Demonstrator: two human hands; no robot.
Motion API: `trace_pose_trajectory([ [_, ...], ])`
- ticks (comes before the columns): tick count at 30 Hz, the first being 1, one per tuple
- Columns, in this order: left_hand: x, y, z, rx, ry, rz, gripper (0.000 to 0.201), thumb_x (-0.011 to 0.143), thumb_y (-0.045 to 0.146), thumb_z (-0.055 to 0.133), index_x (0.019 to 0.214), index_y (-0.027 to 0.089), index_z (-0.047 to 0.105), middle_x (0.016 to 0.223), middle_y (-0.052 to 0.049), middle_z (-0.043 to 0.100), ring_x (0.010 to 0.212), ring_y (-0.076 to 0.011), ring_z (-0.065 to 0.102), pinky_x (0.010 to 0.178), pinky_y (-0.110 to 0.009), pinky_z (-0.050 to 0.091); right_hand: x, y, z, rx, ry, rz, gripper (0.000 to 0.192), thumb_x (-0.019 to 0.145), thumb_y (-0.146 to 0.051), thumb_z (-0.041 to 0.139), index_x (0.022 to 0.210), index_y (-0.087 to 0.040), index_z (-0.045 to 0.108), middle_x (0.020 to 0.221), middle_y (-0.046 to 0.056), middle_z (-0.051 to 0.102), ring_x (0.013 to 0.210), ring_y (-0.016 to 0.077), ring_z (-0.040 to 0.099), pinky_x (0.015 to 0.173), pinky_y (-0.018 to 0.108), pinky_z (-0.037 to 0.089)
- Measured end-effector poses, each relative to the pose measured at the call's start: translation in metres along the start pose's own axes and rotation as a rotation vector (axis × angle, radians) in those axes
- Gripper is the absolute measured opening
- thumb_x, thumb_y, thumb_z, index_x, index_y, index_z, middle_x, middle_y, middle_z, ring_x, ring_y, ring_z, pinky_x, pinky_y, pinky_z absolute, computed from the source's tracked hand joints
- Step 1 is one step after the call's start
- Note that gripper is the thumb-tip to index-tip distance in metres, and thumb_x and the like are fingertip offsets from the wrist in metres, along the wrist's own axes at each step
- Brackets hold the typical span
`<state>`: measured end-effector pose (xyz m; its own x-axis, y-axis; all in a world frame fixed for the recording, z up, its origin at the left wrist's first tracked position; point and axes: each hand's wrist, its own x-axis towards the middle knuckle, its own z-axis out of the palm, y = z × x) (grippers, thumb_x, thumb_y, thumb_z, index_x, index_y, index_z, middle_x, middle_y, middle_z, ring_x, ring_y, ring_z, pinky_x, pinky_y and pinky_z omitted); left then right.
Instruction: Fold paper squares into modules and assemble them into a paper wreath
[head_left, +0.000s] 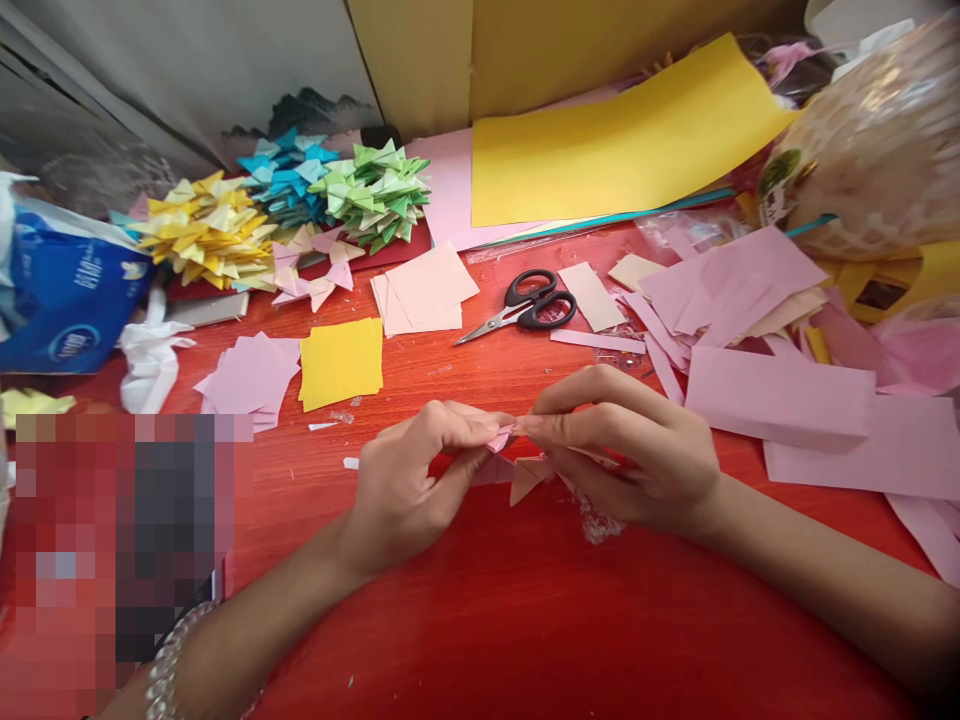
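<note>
At the middle of the red table, my left hand (pixel 420 470) pinches a small folded pink paper piece (pixel 500 438) between thumb and fingers. My right hand (pixel 637 440) meets it from the other side, its thumb and fingertips closed on the same piece, partly hidden by the fingers. Just below the fingertips, a folded peach paper piece (pixel 529 477) shows; whether it is joined to the pink one I cannot tell. Beyond my hands lie black-handled scissors (pixel 525 305), a stack of yellow paper squares (pixel 341 365), pink squares (pixel 251 378) and peach squares (pixel 427 287).
Folded paper clusters in yellow (pixel 210 235), blue (pixel 289 180) and green (pixel 375 195) stand at the back left. Behind the scissors is a large yellow sheet (pixel 615 150). Pink paper strips (pixel 780 395) cover the right side. A blue package (pixel 71 285) sits far left.
</note>
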<state>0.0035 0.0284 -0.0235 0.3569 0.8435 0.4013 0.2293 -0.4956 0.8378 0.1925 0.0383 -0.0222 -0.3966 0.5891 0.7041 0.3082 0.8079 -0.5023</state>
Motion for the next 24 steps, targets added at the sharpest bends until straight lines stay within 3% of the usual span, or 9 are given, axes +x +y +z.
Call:
trace_pose_trajectory([
  [6, -0.001, -0.001, -0.002, 0.026, -0.022, 0.074, 0.018, 0.079, 0.004, 0.057, 0.086, 0.021, 0.055, 0.085, -0.002, 0.070, 0.086, -0.0169, 0.068, 0.071, -0.030, 0.057, 0.002, 0.000, -0.001, 0.055, -0.002, 0.032, 0.020, 0.082, -0.003, 0.051, 0.090, -0.022, 0.053, 0.080, 0.004, 0.056, 0.068, 0.0126, 0.057, 0.055, 0.024, 0.050],
  [12, -0.001, 0.002, 0.001, 0.030, 0.046, -0.125, 0.010, 0.081, 0.015, 0.060, 0.087, 0.020, 0.053, 0.087, -0.003, 0.070, 0.081, -0.0172, 0.068, 0.063, -0.027, 0.057, 0.002, 0.000, -0.002, 0.083, -0.002, 0.074, 0.015, 0.083, -0.007, 0.051, 0.086, -0.021, 0.055, 0.080, 0.004, 0.058, 0.070, 0.0131, 0.058, 0.056, 0.024, 0.051],
  [15, 0.004, 0.003, 0.002, 0.090, 0.060, -0.213, 0.015, 0.080, 0.020, 0.063, 0.090, 0.021, 0.053, 0.086, -0.001, 0.067, 0.079, -0.0136, 0.066, 0.065, -0.023, 0.055, 0.004, 0.002, -0.002, 0.121, 0.030, 0.190, 0.011, 0.081, -0.009, 0.056, 0.084, -0.020, 0.057, 0.079, 0.004, 0.061, 0.072, 0.0141, 0.059, 0.061, 0.027, 0.051],
  [18, 0.009, 0.003, 0.003, 0.128, 0.043, -0.267, 0.023, 0.080, 0.024, 0.063, 0.100, 0.023, 0.052, 0.098, -0.002, 0.065, 0.093, -0.0156, 0.062, 0.084, -0.030, 0.051, 0.007, 0.006, -0.003, 0.195, -0.002, 0.338, 0.007, 0.082, -0.013, 0.058, 0.086, -0.019, 0.061, 0.082, 0.003, 0.064, 0.075, 0.0140, 0.060, 0.065, 0.028, 0.051],
  [21, 0.013, 0.003, 0.001, 0.171, 0.087, -0.221, 0.028, 0.083, 0.026, 0.058, 0.111, 0.023, 0.052, 0.113, -0.005, 0.059, 0.103, -0.0181, 0.055, 0.092, -0.036, 0.044, 0.008, 0.009, -0.003, 0.347, -0.019, 0.503, 0.012, 0.083, -0.019, 0.060, 0.095, -0.020, 0.060, 0.087, 0.003, 0.067, 0.080, 0.0142, 0.064, 0.065, 0.026, 0.053],
  [24, 0.014, 0.002, -0.002, 0.284, 0.055, -0.123, 0.017, 0.087, 0.024, 0.052, 0.102, 0.024, 0.060, 0.108, -0.002, 0.062, 0.102, -0.0174, 0.052, 0.092, -0.036, 0.041, 0.008, 0.011, -0.002, 0.502, -0.060, 0.608, 0.024, 0.083, -0.021, 0.061, 0.106, -0.018, 0.055, 0.085, 0.003, 0.070, 0.080, 0.0147, 0.067, 0.064, 0.025, 0.054],
])
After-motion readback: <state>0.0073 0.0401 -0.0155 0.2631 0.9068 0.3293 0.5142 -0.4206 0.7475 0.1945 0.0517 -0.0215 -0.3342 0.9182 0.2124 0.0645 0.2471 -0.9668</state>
